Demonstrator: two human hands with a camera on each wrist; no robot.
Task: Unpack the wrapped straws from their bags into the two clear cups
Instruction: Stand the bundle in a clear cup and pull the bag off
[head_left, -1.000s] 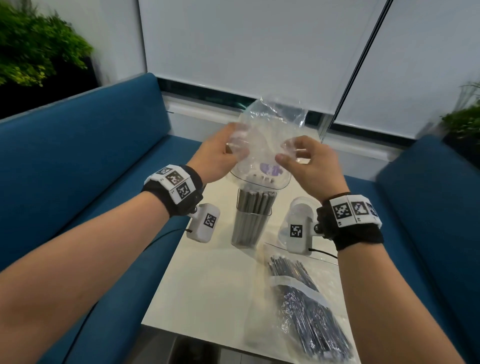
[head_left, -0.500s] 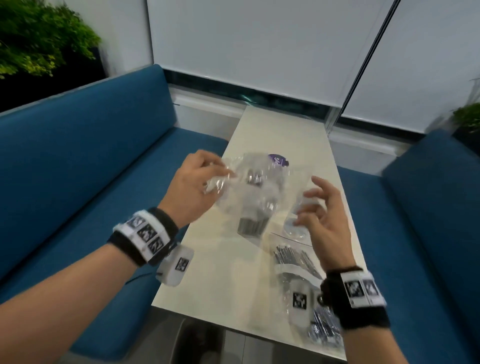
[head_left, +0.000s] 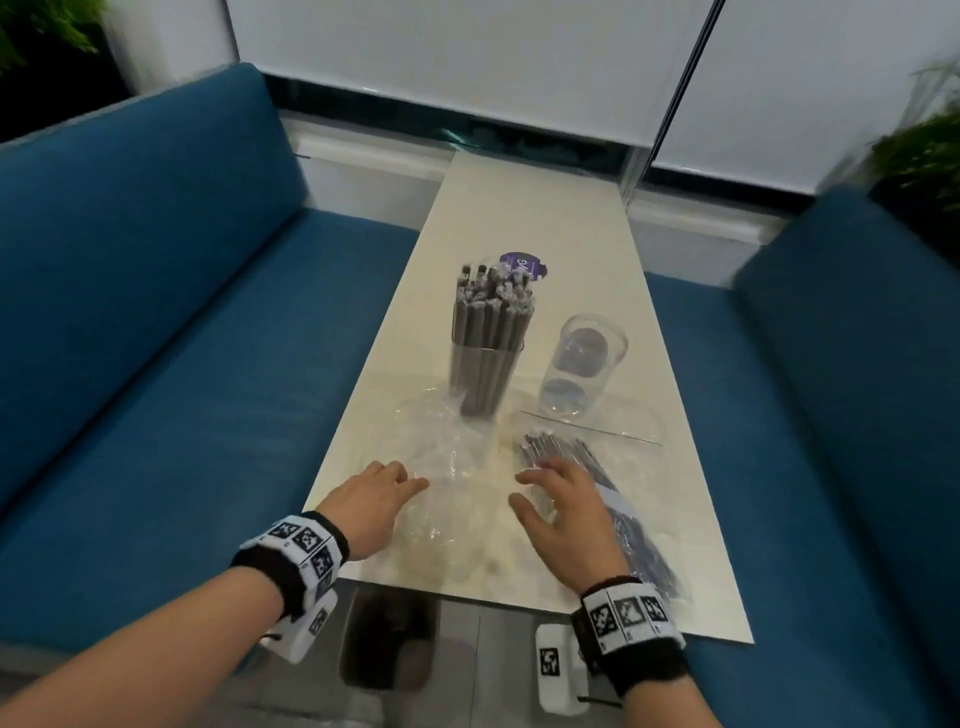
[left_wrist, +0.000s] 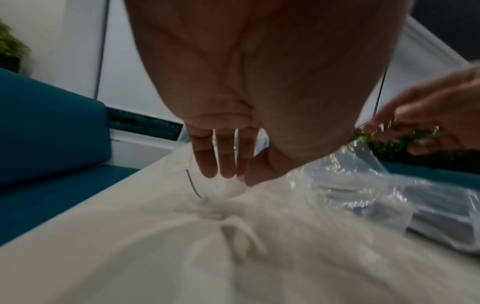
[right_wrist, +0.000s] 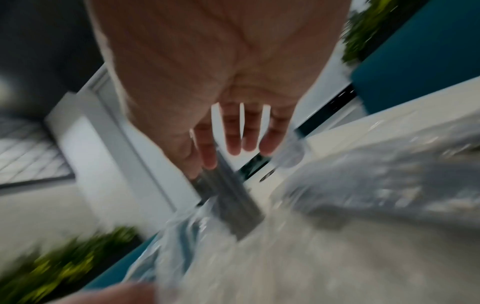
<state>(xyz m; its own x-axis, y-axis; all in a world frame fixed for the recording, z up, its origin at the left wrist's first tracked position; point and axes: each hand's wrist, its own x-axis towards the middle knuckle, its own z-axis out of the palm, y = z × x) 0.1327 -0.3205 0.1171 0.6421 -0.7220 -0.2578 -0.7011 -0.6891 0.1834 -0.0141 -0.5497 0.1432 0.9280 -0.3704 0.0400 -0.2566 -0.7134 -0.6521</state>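
Observation:
A clear cup (head_left: 485, 358) packed with grey wrapped straws stands mid-table, also visible in the right wrist view as the straw cup (right_wrist: 228, 197). To its right stands an empty clear cup (head_left: 582, 364). An empty crumpled clear bag (head_left: 441, 467) lies flat in front of the full cup. A second bag of dark wrapped straws (head_left: 613, 499) lies at the near right. My left hand (head_left: 382, 496) hovers with straight fingers (left_wrist: 221, 162) at the empty bag's left edge. My right hand (head_left: 553, 501) is spread open over the straw bag's near-left part, holding nothing.
The narrow cream table (head_left: 535, 208) runs away from me between two blue sofas (head_left: 156, 338). A round purple label (head_left: 522, 265) lies behind the full cup. The table's near edge is just under my wrists. Plants stand at both far corners.
The empty bag that both hands held up above the cups has come down onto the table. Both hands have let it go, lowered toward the near edge and spread open.

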